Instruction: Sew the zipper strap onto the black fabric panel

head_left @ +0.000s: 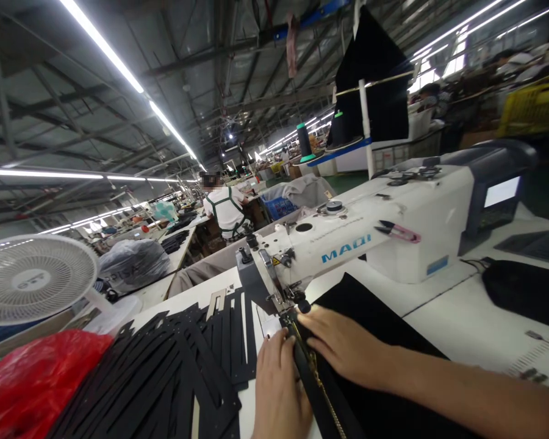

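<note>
Black fabric panel with a brass-toothed zipper strip lies flat on the white machine bed, fed up to the presser foot of a MAQI sewing machine just beyond the fingertips. Both hands lie flat and open on the work, close together with only the zipper line between them, neither one clamped on anything. Left hand: palm down on the left side of the zipper strip, fingers pointing at the foot, pressing the tape to the bed. Right hand: palm down on the fabric panel right of the zipper, fingers extended and slightly spread, tips nearly at the needle area; forearm comes in across the panel from the right. Judged: the flat two-sided hold keeps tape and panel aligned and taut where they enter the foot, and fingers stay just short of it. Left of the left hand, a fanned stack of black die-cut strips lies within easy reach, probably staged pieces. Farther left, a red plastic bag and a white desk fan. On the machine arm beyond the right hand, pink thread snips are parked, close enough to grab. Well beyond the right hand, a control panel screen, and a black thread cone on the stand behind. Far ahead, another person in a white top sits at their own bench, back turned
</note>
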Action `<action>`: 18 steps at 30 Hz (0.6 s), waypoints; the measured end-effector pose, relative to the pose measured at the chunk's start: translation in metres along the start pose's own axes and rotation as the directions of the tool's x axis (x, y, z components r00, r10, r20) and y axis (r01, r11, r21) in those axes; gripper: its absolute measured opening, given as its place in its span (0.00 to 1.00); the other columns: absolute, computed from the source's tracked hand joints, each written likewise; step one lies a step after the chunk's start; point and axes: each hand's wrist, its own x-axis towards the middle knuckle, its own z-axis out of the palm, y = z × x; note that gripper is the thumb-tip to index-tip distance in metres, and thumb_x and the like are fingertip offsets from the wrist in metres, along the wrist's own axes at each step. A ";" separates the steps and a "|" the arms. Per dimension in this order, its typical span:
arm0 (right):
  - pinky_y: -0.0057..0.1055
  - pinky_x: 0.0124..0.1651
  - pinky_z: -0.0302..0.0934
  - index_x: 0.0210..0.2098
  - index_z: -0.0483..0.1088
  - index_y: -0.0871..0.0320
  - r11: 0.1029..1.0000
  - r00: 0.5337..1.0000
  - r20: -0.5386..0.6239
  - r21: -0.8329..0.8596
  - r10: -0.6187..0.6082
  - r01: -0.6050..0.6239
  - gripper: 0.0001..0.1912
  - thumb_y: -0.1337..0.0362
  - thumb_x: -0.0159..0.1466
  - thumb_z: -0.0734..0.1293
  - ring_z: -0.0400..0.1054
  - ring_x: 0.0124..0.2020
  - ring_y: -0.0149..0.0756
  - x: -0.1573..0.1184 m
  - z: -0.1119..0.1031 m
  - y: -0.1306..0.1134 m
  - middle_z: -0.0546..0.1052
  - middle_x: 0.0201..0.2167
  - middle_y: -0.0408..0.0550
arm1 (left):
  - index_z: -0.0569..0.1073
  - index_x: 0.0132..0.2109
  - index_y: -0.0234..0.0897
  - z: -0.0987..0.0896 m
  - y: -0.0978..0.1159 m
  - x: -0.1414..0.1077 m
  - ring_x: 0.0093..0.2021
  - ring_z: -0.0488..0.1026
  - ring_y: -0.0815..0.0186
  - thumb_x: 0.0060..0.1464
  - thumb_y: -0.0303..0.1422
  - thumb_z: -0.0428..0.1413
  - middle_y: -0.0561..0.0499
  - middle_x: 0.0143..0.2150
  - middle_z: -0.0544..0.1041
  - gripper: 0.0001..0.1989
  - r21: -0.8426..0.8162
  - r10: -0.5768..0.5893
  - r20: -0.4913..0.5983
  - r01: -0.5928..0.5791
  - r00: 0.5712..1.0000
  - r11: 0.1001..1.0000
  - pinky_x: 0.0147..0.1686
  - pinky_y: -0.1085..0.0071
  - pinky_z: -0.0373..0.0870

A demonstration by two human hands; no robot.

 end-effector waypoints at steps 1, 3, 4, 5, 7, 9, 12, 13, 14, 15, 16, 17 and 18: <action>0.38 0.59 0.55 0.54 0.63 0.65 0.995 0.997 -0.002 0.075 -0.071 0.071 0.19 0.69 0.66 0.53 0.59 0.57 0.40 -0.003 0.003 -0.009 0.67 0.55 0.56 | 0.61 0.55 0.33 0.004 -0.004 -0.002 0.58 0.61 0.53 0.42 0.21 0.46 0.39 0.57 0.64 0.29 0.009 0.038 0.011 -0.038 0.999 0.999 0.54 0.49 0.63; 0.39 0.60 0.54 0.55 0.63 0.68 0.979 0.992 0.015 0.164 -0.125 0.121 0.21 0.71 0.66 0.51 0.58 0.58 0.41 -0.007 0.007 -0.019 0.67 0.55 0.57 | 0.63 0.55 0.35 0.011 -0.009 -0.004 0.59 0.61 0.55 0.44 0.21 0.45 0.42 0.58 0.66 0.28 0.020 0.090 0.034 -0.091 0.995 0.996 0.55 0.51 0.65; 0.40 0.61 0.53 0.54 0.63 0.69 0.976 0.992 0.024 0.183 -0.124 0.118 0.21 0.71 0.66 0.51 0.58 0.58 0.42 -0.007 0.007 -0.020 0.67 0.55 0.58 | 0.64 0.55 0.35 0.013 -0.011 -0.004 0.59 0.61 0.55 0.44 0.21 0.46 0.42 0.57 0.66 0.28 0.022 0.105 0.039 -0.106 0.994 0.994 0.54 0.52 0.66; 0.41 0.61 0.52 0.54 0.64 0.70 0.975 0.993 0.030 0.197 -0.114 0.106 0.21 0.71 0.66 0.51 0.58 0.58 0.43 -0.007 0.006 -0.020 0.66 0.55 0.60 | 0.64 0.56 0.34 0.015 -0.013 -0.005 0.59 0.62 0.55 0.44 0.21 0.46 0.41 0.57 0.66 0.28 0.023 0.117 0.040 -0.118 0.992 0.993 0.54 0.53 0.67; 0.42 0.61 0.53 0.54 0.64 0.72 0.973 0.994 0.030 0.213 -0.101 0.092 0.21 0.72 0.65 0.51 0.58 0.58 0.44 -0.007 0.003 -0.018 0.66 0.55 0.61 | 0.64 0.55 0.33 0.016 -0.015 -0.005 0.58 0.63 0.55 0.43 0.22 0.46 0.40 0.57 0.67 0.29 0.036 0.143 0.037 -0.144 0.989 0.989 0.53 0.54 0.68; 0.42 0.61 0.53 0.55 0.62 0.72 0.973 0.995 0.023 0.214 -0.098 0.091 0.21 0.72 0.65 0.52 0.58 0.58 0.44 -0.007 0.001 -0.016 0.65 0.56 0.61 | 0.65 0.55 0.32 0.018 -0.019 -0.004 0.58 0.64 0.55 0.42 0.21 0.46 0.40 0.57 0.67 0.29 0.081 0.164 0.041 -0.167 0.986 0.983 0.52 0.55 0.69; 0.42 0.61 0.53 0.56 0.61 0.72 0.972 0.993 0.012 0.206 -0.120 0.115 0.22 0.72 0.65 0.52 0.57 0.59 0.45 -0.010 0.005 -0.013 0.64 0.56 0.61 | 0.66 0.55 0.31 0.022 -0.032 -0.003 0.55 0.67 0.56 0.43 0.21 0.46 0.39 0.56 0.69 0.28 0.160 0.274 0.091 -0.286 0.957 0.945 0.49 0.59 0.72; 0.42 0.61 0.53 0.56 0.61 0.72 0.972 0.992 0.009 0.198 -0.127 0.123 0.21 0.72 0.65 0.52 0.57 0.59 0.45 -0.009 0.008 -0.013 0.64 0.57 0.61 | 0.66 0.55 0.31 0.023 -0.038 -0.003 0.55 0.67 0.56 0.44 0.21 0.46 0.39 0.55 0.69 0.27 0.181 0.312 0.110 -0.328 0.944 0.927 0.49 0.60 0.72; 0.42 0.61 0.53 0.56 0.61 0.72 0.974 0.991 0.002 0.186 -0.135 0.132 0.21 0.72 0.66 0.52 0.57 0.59 0.44 -0.007 0.012 -0.012 0.64 0.57 0.61 | 0.66 0.54 0.30 0.023 -0.045 -0.004 0.54 0.68 0.56 0.45 0.22 0.47 0.38 0.55 0.69 0.26 0.197 0.342 0.126 -0.361 0.931 0.912 0.48 0.61 0.73; 0.41 0.61 0.53 0.55 0.62 0.72 0.976 0.990 -0.005 0.165 -0.142 0.141 0.21 0.71 0.66 0.52 0.57 0.59 0.44 -0.004 0.016 -0.012 0.65 0.56 0.60 | 0.67 0.54 0.30 0.022 -0.051 -0.004 0.53 0.69 0.56 0.46 0.23 0.47 0.38 0.54 0.70 0.25 0.208 0.361 0.133 -0.383 0.923 0.900 0.48 0.62 0.73; 0.40 0.61 0.53 0.55 0.62 0.72 0.980 0.989 -0.007 0.128 -0.150 0.150 0.21 0.71 0.66 0.52 0.57 0.58 0.43 0.001 0.018 -0.012 0.66 0.56 0.59 | 0.67 0.54 0.31 0.021 -0.056 -0.004 0.52 0.70 0.56 0.47 0.23 0.48 0.39 0.53 0.71 0.25 0.212 0.381 0.122 -0.399 0.917 0.892 0.47 0.63 0.73; 0.39 0.60 0.54 0.54 0.63 0.70 0.984 0.986 0.008 0.066 -0.168 0.167 0.20 0.70 0.66 0.52 0.58 0.57 0.42 0.006 0.017 -0.013 0.67 0.55 0.58 | 0.68 0.53 0.33 0.020 -0.058 -0.002 0.50 0.72 0.58 0.48 0.23 0.48 0.40 0.51 0.73 0.23 0.210 0.388 0.096 -0.400 0.917 0.892 0.45 0.65 0.74; 0.36 0.59 0.56 0.53 0.65 0.67 0.983 0.982 0.040 -0.013 -0.185 0.185 0.19 0.69 0.66 0.53 0.61 0.55 0.40 0.011 0.013 -0.012 0.69 0.53 0.55 | 0.69 0.52 0.36 0.019 -0.058 0.002 0.47 0.73 0.59 0.49 0.23 0.48 0.42 0.49 0.74 0.22 0.189 0.384 0.063 -0.388 0.921 0.902 0.44 0.68 0.74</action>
